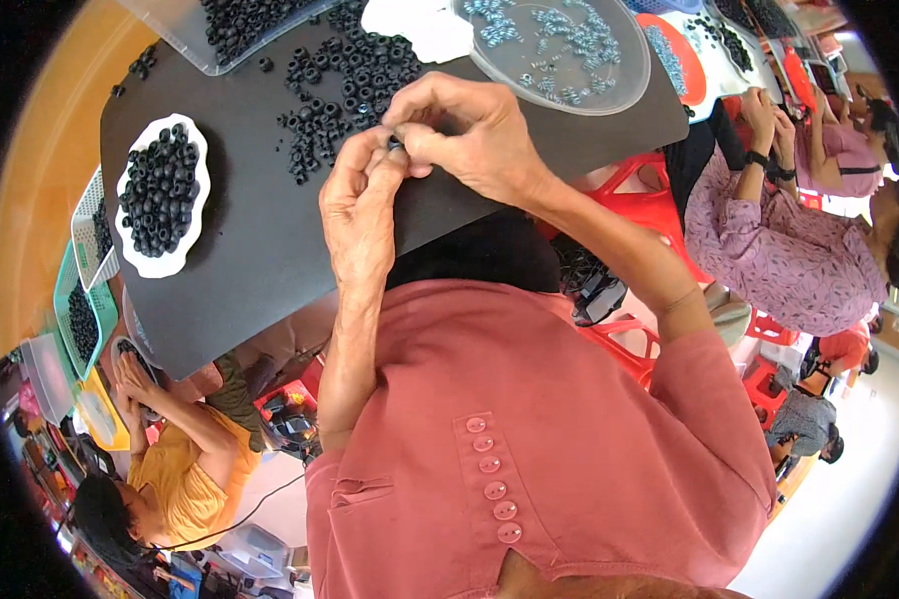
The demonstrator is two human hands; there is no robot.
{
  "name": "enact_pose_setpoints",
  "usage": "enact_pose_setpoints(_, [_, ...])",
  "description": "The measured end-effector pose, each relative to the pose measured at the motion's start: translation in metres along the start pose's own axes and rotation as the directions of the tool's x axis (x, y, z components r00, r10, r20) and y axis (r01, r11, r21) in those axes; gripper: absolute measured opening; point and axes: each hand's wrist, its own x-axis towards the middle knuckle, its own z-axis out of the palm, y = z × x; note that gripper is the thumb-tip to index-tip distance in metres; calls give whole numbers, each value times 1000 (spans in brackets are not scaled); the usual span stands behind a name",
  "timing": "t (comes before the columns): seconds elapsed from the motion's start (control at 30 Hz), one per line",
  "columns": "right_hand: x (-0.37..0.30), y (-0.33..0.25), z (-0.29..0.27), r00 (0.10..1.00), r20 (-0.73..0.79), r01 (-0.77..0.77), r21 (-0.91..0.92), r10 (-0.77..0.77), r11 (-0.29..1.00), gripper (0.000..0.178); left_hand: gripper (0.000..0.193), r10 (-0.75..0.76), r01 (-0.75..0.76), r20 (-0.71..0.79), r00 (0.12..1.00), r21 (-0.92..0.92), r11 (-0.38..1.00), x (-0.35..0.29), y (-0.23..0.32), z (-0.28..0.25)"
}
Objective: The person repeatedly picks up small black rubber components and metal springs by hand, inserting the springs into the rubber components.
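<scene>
"Pink shirt [569, 429] closest to the camera; where are the hands?"

"Beyond it, together over the dark table [250, 220]. The left hand [363, 200] and the right hand [479, 140] are both pinched narrow around one small dark bead [396, 143]."

"Which hand is nearer to it?"

"Neither. It sits between both sets of fingertips, the left hand coming from the near side, the right from the near right."

"Its long axis?"

"Cannot tell; fingers hide most of it."

"And the loose beads [365, 65]?"

"Just beyond the fingertips, spreading far and left."

"How does the held one look?"

"Dark, with a small bluish glint. Those on the table are black and rounded, some showing holes."
</scene>
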Motion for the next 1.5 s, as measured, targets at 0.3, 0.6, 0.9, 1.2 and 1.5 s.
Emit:
enact_pose_setpoints(0.3, [-7,6,15,995,-75,61,-52,-64,997,10,15,108,-86,-88,990,220,972,-6,1,-2])
enact_pose_setpoints(0.6, [24,-10,25,1000,6,13,-220,-11,976,7,16,89,-48,-141,986,269,962,-23,20,-10])
enact_pose_setpoints(0.9, [132,37,36,780,523,622,-584,-344,522,14,16,132,-89,-129,983,290,953,-30,10,-24])
enact_pose_setpoints(1.2, [132,33,38,815,532,567,-647,-231,509,13,18,103,-77,-83,991,271,959,-32,9,-27])
enact_pose_setpoints(1.5, [31,-6,6,964,235,240,-591,-121,770,11,18,135,-96,-114,984,298,950,-31,10,-25])
